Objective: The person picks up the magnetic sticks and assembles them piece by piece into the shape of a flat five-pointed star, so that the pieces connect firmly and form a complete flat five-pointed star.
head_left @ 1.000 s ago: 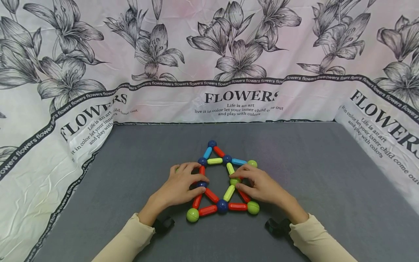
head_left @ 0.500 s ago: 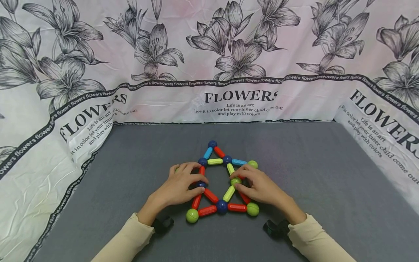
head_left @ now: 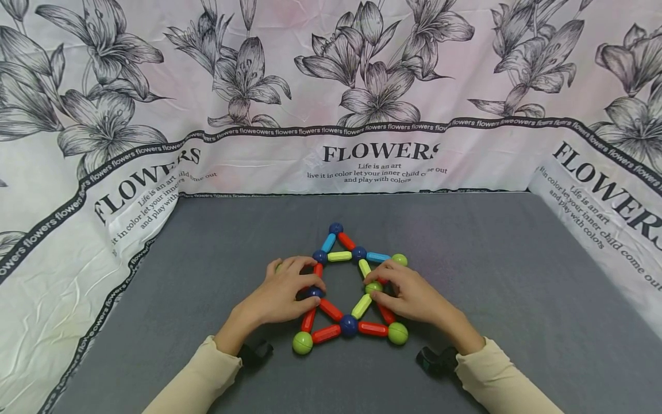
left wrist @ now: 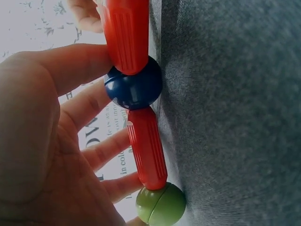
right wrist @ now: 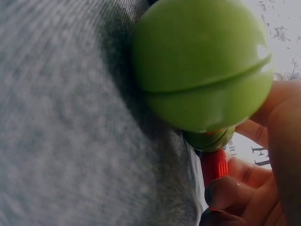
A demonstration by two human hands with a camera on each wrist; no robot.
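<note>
A flat figure of red, yellow-green and blue rods joined by dark blue and green balls lies on the grey table. My left hand [head_left: 276, 293] pinches the dark blue ball [head_left: 314, 292] on its left side between thumb and fingers; in the left wrist view, red rods [left wrist: 146, 148] join that blue ball [left wrist: 134, 89] from both sides. On the right side, my right hand [head_left: 414, 293] holds the middle green ball [head_left: 373, 288] with thumb and fingertips. The right wrist view has a large green ball [right wrist: 202, 61] hiding part of that grip.
A small triangle tops the figure, with a dark blue ball [head_left: 335, 228] at its peak. Green balls mark the bottom left [head_left: 302, 343] and bottom right [head_left: 397, 333] corners. A white flower-print cloth [head_left: 248, 161] stands behind and beside the grey table [head_left: 491, 259].
My left hand has drawn its blue ball slightly left. The bottom balls and rods have shifted a little left and nearer. The right hand's green ball has moved very slightly right.
</note>
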